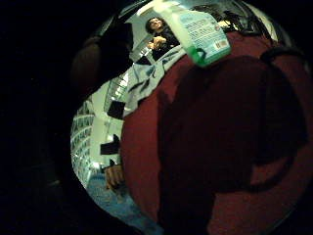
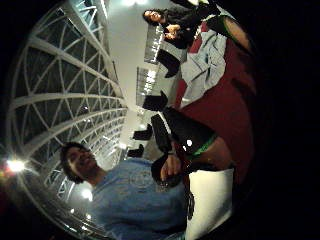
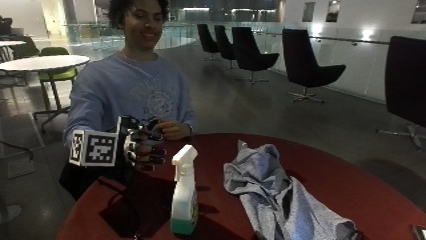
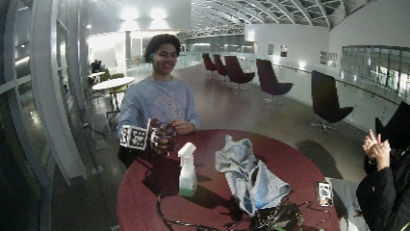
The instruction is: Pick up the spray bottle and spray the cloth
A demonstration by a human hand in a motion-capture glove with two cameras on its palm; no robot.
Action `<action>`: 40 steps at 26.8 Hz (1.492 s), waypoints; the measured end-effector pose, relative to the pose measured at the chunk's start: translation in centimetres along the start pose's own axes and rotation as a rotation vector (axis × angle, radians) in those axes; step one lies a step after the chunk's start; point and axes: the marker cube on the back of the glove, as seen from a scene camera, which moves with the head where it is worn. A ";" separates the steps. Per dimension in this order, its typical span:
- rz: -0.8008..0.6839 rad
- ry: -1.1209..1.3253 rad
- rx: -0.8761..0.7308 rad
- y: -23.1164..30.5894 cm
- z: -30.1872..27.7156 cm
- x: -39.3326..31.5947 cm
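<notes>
Hovering above the red bench (image 3: 346, 185), the gloved right hand (image 3: 143, 145) has its fingers curled, holding nothing; the spray bottle (image 3: 184, 192) stands upright near it, beside the crumpled grey cloth (image 3: 276, 195).

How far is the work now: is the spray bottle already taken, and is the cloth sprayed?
Nothing looks done yet. The spray bottle stands upright on the red table, untouched. The gloved right hand is raised above the table's edge, fingers curled, holding nothing. Left to do: grasp the bottle, lift it, and spray the grey cloth lying crumpled beside it.
</notes>
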 end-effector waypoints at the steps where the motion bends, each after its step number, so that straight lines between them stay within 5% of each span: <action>1: 0.016 -0.026 0.016 0.0 -0.1 0.2; 24: 0.312 0.156 0.276 -10.1 0.5 7.7; 40: 0.310 0.180 0.403 -13.0 2.5 10.3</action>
